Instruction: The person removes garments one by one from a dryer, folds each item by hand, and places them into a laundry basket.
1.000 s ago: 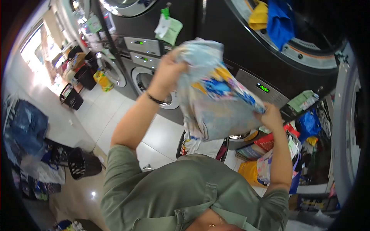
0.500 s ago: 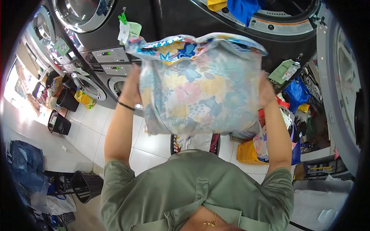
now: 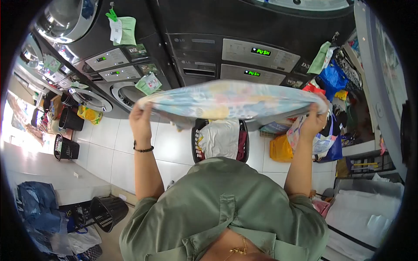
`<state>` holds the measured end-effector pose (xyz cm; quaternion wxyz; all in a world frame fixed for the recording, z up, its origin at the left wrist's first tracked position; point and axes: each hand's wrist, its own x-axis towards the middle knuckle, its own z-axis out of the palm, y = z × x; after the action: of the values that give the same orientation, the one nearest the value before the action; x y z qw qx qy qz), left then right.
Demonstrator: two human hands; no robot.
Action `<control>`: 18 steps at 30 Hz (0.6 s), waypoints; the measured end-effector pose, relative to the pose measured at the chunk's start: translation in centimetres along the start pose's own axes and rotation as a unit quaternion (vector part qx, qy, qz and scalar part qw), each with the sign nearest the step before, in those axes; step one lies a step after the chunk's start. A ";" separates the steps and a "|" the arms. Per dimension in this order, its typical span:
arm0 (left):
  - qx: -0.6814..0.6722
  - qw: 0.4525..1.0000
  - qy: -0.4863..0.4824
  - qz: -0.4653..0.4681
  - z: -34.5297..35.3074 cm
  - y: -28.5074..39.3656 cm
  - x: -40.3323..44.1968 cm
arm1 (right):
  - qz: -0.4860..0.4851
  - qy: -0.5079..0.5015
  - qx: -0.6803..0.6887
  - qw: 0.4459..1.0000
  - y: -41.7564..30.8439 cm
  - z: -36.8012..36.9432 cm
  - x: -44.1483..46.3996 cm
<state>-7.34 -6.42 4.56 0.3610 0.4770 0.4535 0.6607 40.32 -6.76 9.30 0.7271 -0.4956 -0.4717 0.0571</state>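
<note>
Counted in view: one left hand, one right hand, one patterned cloth, one black beaded bracelet, one gold necklace, two displays reading PUSH, one green clip, one clothes-filled basket at centre, one tilted black basket at lower left, one open machine door at right.
</note>
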 end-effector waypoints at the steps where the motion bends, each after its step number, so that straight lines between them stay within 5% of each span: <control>1: -0.030 0.994 0.075 0.070 0.5 0.8 -0.6 | -0.031 0.053 0.009 0.998 -0.3 -0.5 0.2; 5: -0.153 0.923 0.226 0.273 5.2 7.9 -2.4 | -0.177 0.237 0.092 0.951 -3.4 -0.1 1.9; 8: -0.085 0.918 0.152 0.355 9.7 10.1 -0.7 | -0.109 0.081 -0.025 0.991 -7.1 4.4 1.6; 9: -0.104 0.942 0.044 0.316 11.9 9.8 -0.7 | -0.070 0.010 -0.022 0.997 -8.3 6.2 0.9; 11: -0.113 0.960 -0.155 0.202 16.2 9.2 -0.6 | -0.149 -0.178 0.022 0.972 -11.5 12.1 -2.6; 12: -0.098 0.962 -0.159 0.198 17.5 8.5 -1.9 | -0.186 -0.271 0.046 0.943 -12.4 13.5 -3.3; 14: -0.064 0.970 -0.180 0.148 18.7 7.9 -2.9 | 0.139 -0.381 0.252 0.879 -12.2 12.9 -3.9; 16: 0.101 0.963 -0.200 0.149 17.1 7.9 -2.4 | 0.353 -0.350 0.314 0.809 -8.6 12.6 -3.9; 18: 0.136 0.956 -0.229 0.121 16.2 7.0 -2.5 | 0.291 -0.541 0.213 0.760 -8.0 10.2 -5.2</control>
<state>8.57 -6.85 12.62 0.3043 0.7111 0.3830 0.5051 26.88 -6.85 12.91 0.3861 -0.3280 -0.5950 0.6239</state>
